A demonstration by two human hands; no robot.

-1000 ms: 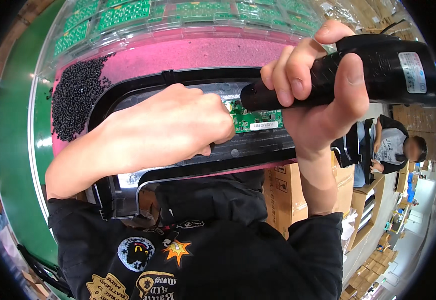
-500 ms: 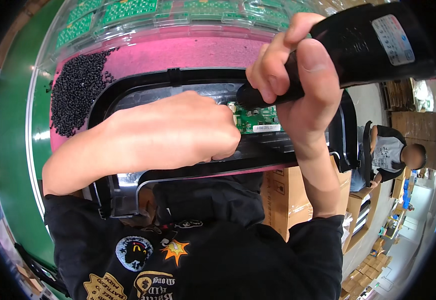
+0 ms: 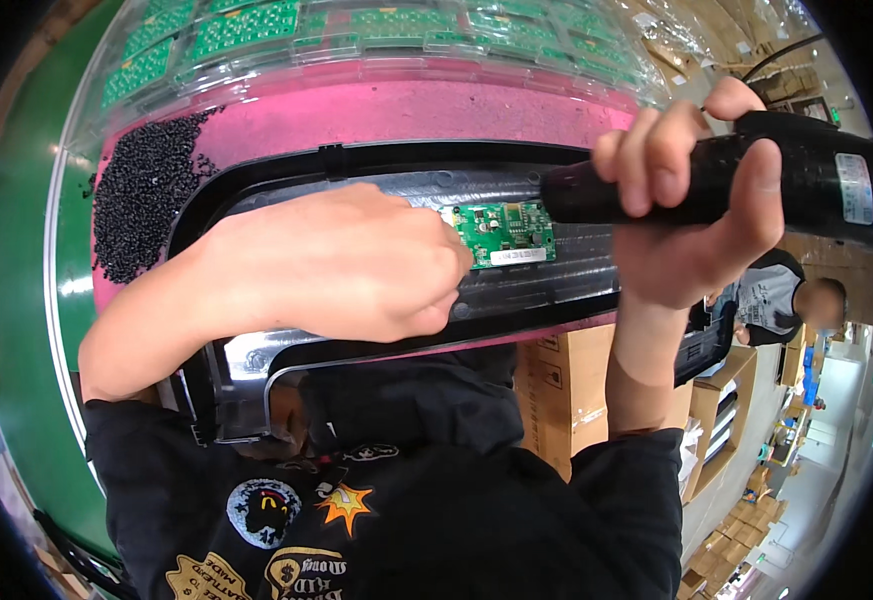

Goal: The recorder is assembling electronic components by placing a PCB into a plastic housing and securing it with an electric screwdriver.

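Flanking a circuit board point(image 3: 501, 232), left grip point(image 3: 386, 265) curls, hold unclear; right grip point(image 3: 678, 250) clasps a black tool point(image 3: 811, 178).

Desk point(image 3: 396, 115): pink top, bare strip btwn far-side trays and housing. Big blk plastic housing point(image 3: 426, 153) lies on it, takes up most of the near side, hollow side up, near-L leg out past the near edge. Loose pile of tiny blk parts point(image 3: 141, 200) at L, just beside housing. Clear plastic trays point(image 3: 346, 68) along far side, w/ grn PCBs point(image 3: 246, 30).
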